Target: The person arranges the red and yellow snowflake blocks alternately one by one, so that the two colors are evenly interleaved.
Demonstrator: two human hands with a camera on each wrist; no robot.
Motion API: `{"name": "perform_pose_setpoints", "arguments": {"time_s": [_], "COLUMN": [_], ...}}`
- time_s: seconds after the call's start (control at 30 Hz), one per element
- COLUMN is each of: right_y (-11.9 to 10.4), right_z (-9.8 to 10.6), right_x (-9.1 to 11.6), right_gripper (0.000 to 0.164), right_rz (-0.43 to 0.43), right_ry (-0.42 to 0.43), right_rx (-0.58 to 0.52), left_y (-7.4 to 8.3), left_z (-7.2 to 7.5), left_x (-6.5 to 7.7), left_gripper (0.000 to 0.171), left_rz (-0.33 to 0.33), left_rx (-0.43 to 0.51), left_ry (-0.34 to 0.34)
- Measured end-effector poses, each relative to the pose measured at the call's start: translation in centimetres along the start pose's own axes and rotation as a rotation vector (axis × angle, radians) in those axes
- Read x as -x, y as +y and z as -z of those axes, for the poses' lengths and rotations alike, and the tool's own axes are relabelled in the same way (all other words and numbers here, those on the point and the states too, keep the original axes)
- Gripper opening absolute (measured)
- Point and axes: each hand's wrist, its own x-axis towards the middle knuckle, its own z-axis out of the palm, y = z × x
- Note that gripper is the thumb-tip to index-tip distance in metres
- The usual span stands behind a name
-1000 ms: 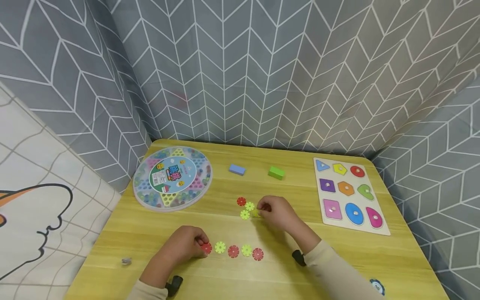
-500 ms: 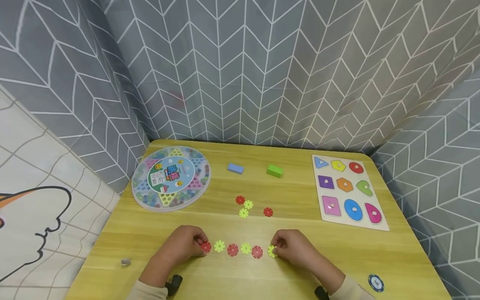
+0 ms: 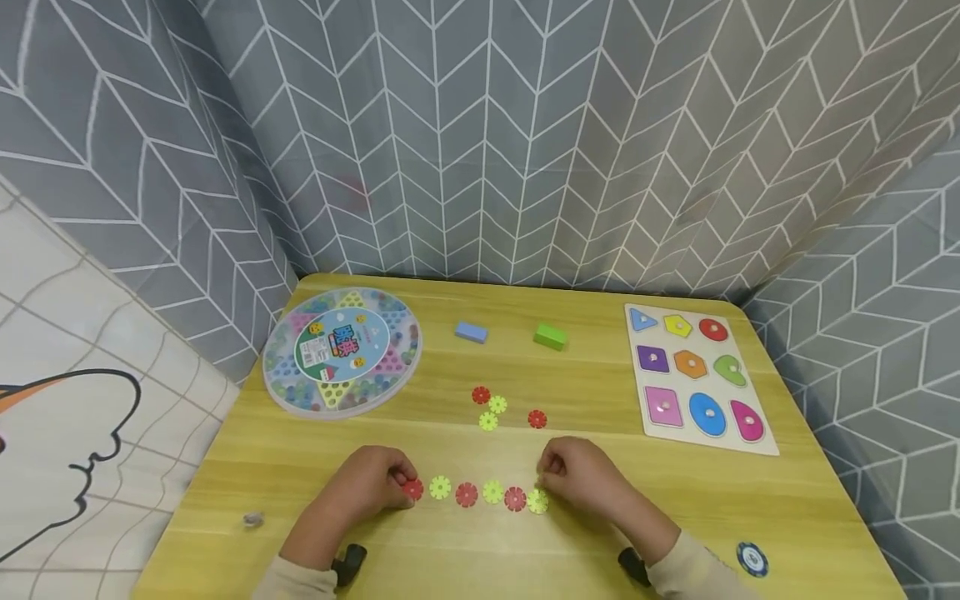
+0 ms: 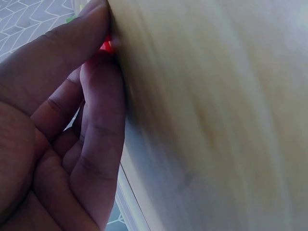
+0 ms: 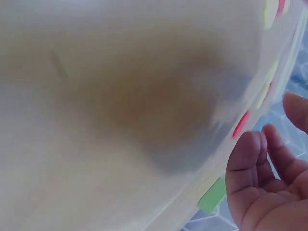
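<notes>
At the left end of a row of notched plastic snowflake discs, my left hand (image 3: pixel 369 482) pinches a red snowflake disc (image 3: pixel 414 490) flat against the table. A bit of its red edge (image 4: pixel 107 45) shows between thumb and finger in the left wrist view. The row alternates red and yellow-green, ending on the right with a yellow-green snowflake disc (image 3: pixel 537 501). My right hand (image 3: pixel 583 477) hovers just above and right of that end disc, fingers loosely bent. In the right wrist view, thumb and fingertips stand apart with nothing between them.
Behind the row lie a loose red disc (image 3: pixel 537 419), another red disc (image 3: pixel 481 395) and two yellow-green discs (image 3: pixel 488 421). Farther back are a blue block (image 3: pixel 471 332), a green block (image 3: pixel 551 337), a round game box (image 3: pixel 405 375) and a shape puzzle board (image 3: pixel 637 375). A poker chip (image 3: pixel 752 559) lies front right.
My right hand carried a yellow-green disc from the back group to the row's right end, set it beside the red one, let go and drew slightly away. The left hand stayed put.
</notes>
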Motion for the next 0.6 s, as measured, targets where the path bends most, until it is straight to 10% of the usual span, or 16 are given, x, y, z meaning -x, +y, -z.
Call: {"name": "perform_pose_setpoints", "arguments": {"time_s": [0.23, 0.6], "right_y": [1.3, 1.5], "right_z": [0.9, 1.9], "right_x": [-5.0, -7.4], "right_gripper": [0.044, 0.018], "right_rz": [-0.094, -0.065], "right_ry": [0.087, -0.047], "right_rx": [0.117, 0.121], "left_y": [-0.2, 0.0], "left_z": [0.1, 0.0], "left_x": [-0.1, -0.1], "left_gripper": [0.026, 0.026], "left_rz": [0.006, 0.002], "left_rx": [0.018, 0.016], "left_ry": [-0.004, -0.010]}}
